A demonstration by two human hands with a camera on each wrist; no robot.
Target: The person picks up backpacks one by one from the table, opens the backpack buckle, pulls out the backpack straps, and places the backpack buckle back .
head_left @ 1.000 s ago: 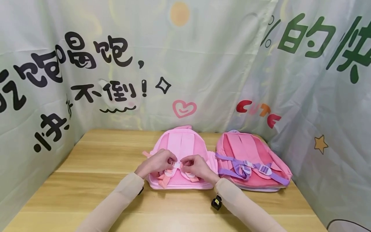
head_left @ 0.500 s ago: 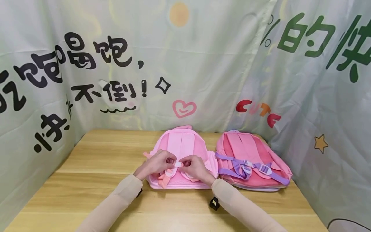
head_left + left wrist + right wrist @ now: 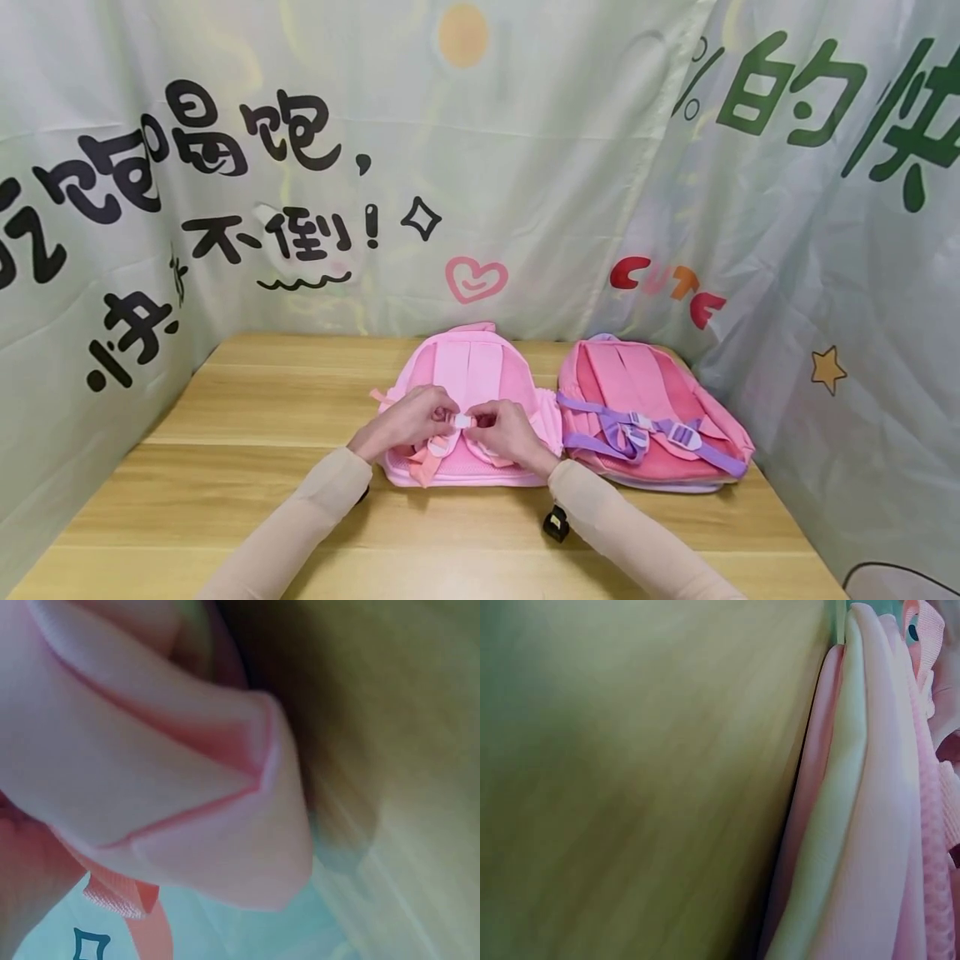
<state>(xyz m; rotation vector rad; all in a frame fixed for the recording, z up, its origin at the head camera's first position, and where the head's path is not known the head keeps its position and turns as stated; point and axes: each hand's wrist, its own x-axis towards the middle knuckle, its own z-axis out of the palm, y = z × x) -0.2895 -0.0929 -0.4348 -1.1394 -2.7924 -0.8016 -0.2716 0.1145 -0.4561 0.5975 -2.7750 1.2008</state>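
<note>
A light pink backpack lies on the table with its strap side up. Over its lower middle, my left hand pinches one side of a small white buckle. From the other side my right hand pinches the buckle's right end, where the strap joins. Coral webbing hangs below the left hand. In the left wrist view, pink fabric of the backpack fills much of the picture. The right wrist view shows the backpack's layered edge, with part of a hand at the far right.
Right beside it lies a second, darker pink backpack with purple straps and a fastened buckle. Both rest on a wooden table. Printed curtains enclose the back and sides.
The two hands have come slightly closer together at the buckle, the right one moving a little left. The backpacks stay in place.
</note>
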